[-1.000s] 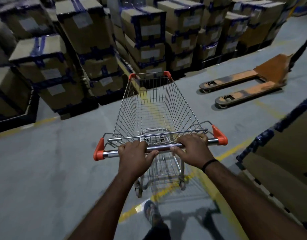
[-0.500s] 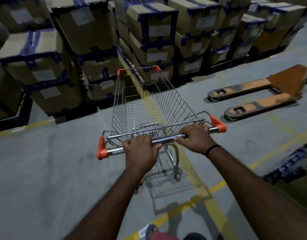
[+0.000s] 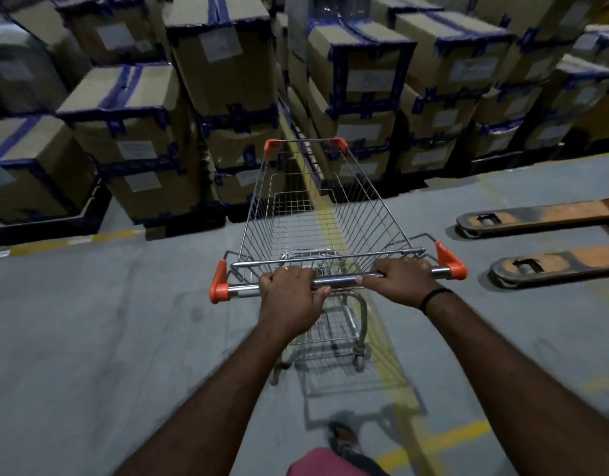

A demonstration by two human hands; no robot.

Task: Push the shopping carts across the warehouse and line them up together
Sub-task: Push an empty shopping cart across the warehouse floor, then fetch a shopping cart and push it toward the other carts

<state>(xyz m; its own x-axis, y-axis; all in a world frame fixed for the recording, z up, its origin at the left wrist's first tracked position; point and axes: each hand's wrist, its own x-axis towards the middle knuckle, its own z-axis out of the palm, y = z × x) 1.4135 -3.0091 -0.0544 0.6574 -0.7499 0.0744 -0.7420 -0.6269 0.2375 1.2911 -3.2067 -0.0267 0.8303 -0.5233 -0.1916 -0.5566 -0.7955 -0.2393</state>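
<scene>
Left hand (image 3: 289, 293): fingers curled over the top of the chrome handle bar (image 3: 341, 279), thumb tucked under it, a full grip just left of the bar's middle. Right hand (image 3: 402, 280): also wrapped around the bar, knuckles up, gripping right of middle and close to the orange end cap (image 3: 449, 261). A thin black wristband (image 3: 433, 297) sits on the right wrist. Both arms reach forward, nearly straight.

The silver wire shopping cart (image 3: 317, 221) stands directly ahead of the hands, its basket empty and narrowing away from the person, with orange plastic caps on the far corners. Its rear wheels and lower rack show below the bar, between the forearms. The cart's nose points at stacked brown cardboard boxes (image 3: 224, 63) bound with blue tape, which sit on dark pallets; the nose is near them, and whether it touches them cannot be told.

A worn orange pallet jack (image 3: 550, 214) lies to the right, its forks flat on the grey concrete floor (image 3: 90, 321), apart from the cart. A painted yellow line (image 3: 440, 441) runs under the cart. One sandalled foot (image 3: 344, 438) shows at bottom, blurred.
</scene>
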